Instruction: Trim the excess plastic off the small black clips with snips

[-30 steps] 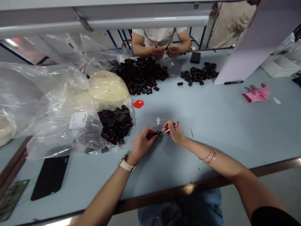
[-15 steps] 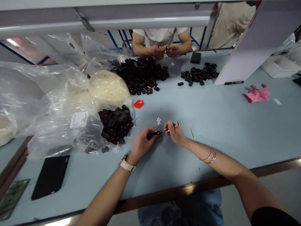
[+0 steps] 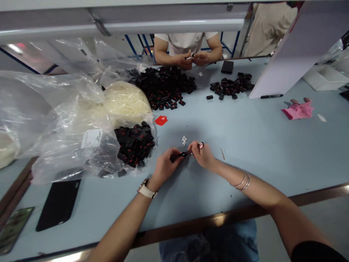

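While both forearms rest low over the near edge of the pale blue bench [image 3: 245, 138], the left hand [image 3: 165, 165] is closed around a small black part [image 3: 178, 155], pinching it just above the bench top. Touching its tip is a slim metal tool [image 3: 196, 147], which the right hand [image 3: 204, 155] grips between curled fingers. Both sit at the middle of the bench, directly in front of the person.

Because the tool meets the part at a fine point, a slip looks like the main risk: a sideways push could skid the tip off and jab the left fingertips, or flick the part out of the pinch. Just beyond the hands lies a scrap of white bits [image 3: 184, 139], light enough to be scattered by a stray sweep of the wrist.

To the left, a clear plastic bag [image 3: 68, 120] spills more black parts [image 3: 133, 143] toward the work spot, and an elbow catching it could tip them out. A black phone [image 3: 58, 203] lies near the left edge. Farther off sit a red tag [image 3: 160, 120], two black heaps [image 3: 163, 87] and a pink glove [image 3: 298, 110]. Across the bench, a co-worker's hands [image 3: 192, 59] handle a small piece.
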The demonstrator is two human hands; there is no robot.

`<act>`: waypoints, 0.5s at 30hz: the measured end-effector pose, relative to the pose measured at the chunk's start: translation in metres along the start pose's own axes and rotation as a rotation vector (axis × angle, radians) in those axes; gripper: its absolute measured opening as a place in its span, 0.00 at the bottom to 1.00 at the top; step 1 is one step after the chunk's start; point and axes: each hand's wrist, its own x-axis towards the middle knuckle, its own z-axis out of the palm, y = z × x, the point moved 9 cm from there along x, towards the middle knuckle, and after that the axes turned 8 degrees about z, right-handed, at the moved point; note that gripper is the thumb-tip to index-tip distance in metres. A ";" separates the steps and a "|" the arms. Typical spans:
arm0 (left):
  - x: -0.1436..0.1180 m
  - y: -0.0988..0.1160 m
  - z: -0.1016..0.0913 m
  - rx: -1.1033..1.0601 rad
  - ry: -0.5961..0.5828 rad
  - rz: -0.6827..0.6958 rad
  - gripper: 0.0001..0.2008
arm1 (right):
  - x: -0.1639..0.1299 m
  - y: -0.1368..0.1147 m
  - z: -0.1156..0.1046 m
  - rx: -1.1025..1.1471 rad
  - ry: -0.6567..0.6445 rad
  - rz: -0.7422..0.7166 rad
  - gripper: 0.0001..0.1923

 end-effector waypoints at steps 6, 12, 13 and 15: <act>0.000 0.001 -0.001 0.009 0.002 0.012 0.08 | -0.006 -0.019 0.008 -0.289 -0.076 -0.100 0.18; 0.000 0.000 -0.001 0.035 0.006 0.017 0.07 | -0.011 -0.031 0.015 -0.458 -0.125 -0.171 0.15; 0.000 0.000 -0.001 0.033 0.009 0.015 0.07 | -0.012 -0.032 0.015 -0.456 -0.126 -0.183 0.15; 0.000 -0.001 -0.001 0.021 0.010 0.015 0.08 | -0.012 -0.030 0.013 -0.399 -0.116 -0.185 0.15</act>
